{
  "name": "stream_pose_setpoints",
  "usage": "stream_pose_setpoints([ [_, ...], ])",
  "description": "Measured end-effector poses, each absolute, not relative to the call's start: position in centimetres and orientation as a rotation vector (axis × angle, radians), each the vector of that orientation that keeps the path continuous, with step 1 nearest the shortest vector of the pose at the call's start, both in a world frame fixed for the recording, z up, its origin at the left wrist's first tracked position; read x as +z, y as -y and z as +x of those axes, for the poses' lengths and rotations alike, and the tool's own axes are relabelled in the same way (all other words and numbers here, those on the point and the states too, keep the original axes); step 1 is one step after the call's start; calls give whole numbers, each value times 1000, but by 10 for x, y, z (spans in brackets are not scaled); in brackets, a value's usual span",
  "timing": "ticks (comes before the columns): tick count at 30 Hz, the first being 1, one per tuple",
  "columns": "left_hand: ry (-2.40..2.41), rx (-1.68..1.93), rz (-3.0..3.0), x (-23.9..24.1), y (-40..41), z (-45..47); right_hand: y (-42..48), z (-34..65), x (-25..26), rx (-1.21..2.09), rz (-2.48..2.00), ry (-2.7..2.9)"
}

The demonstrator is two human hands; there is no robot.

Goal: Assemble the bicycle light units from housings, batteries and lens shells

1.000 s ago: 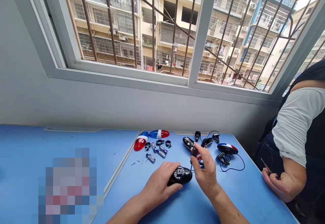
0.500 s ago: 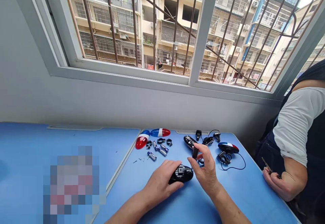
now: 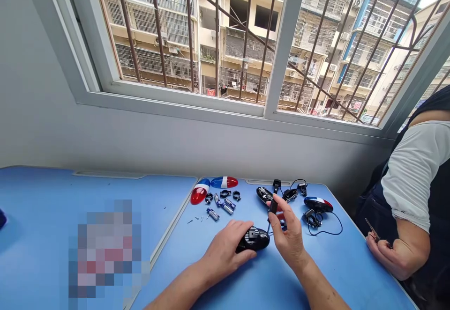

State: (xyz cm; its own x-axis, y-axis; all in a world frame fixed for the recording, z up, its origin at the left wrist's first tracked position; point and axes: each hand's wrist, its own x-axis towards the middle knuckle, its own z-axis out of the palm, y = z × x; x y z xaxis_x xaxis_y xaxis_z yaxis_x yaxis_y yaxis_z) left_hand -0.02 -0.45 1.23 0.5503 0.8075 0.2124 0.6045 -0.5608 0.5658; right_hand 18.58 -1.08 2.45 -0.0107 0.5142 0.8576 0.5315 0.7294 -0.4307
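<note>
A black oval housing [image 3: 259, 239] lies on the blue table with my left hand [image 3: 225, 251] wrapped around its left end. In my right hand [image 3: 290, 237] is a screwdriver [image 3: 273, 207], pinched upright by its black handle. Its thin shaft reaches down to the right end of the housing, and I cannot make out the screw there. Just behind my right hand is another black oval piece [image 3: 263, 195], partly covered by the hand.
Red, white and blue covers [image 3: 200, 191], black ring clamps [image 3: 225, 193], batteries [image 3: 228, 207] and small screws [image 3: 190, 221] lie at the back left. A wired light [image 3: 318, 203] sits at the right. A person [image 3: 408, 174] holding a metal tool [image 3: 371, 228] stands beside the table.
The screwdriver handle has risen slightly in my right hand and more of the shaft shows. My left hand keeps its hold on the housing. The whole view has shifted a little.
</note>
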Motion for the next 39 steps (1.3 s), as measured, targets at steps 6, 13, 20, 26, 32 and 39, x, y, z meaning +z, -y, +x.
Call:
stream_pose_setpoints([
  [6,-1156,605,2363,14,5,1,11,186,25,-2,-843,1659],
  [13,-1153,622,2355,12,4,-1,13,186,30,-41,-853,1611],
  [20,-1155,598,2334,16,5,0,12,186,26,-10,-831,1621],
  [26,-1157,604,2336,17,6,1,11,186,24,36,-842,1647],
  [32,-1164,598,2338,16,6,1,11,186,29,-7,-847,1588],
  [39,-1162,628,2321,16,7,1,14,187,27,46,-838,1635],
])
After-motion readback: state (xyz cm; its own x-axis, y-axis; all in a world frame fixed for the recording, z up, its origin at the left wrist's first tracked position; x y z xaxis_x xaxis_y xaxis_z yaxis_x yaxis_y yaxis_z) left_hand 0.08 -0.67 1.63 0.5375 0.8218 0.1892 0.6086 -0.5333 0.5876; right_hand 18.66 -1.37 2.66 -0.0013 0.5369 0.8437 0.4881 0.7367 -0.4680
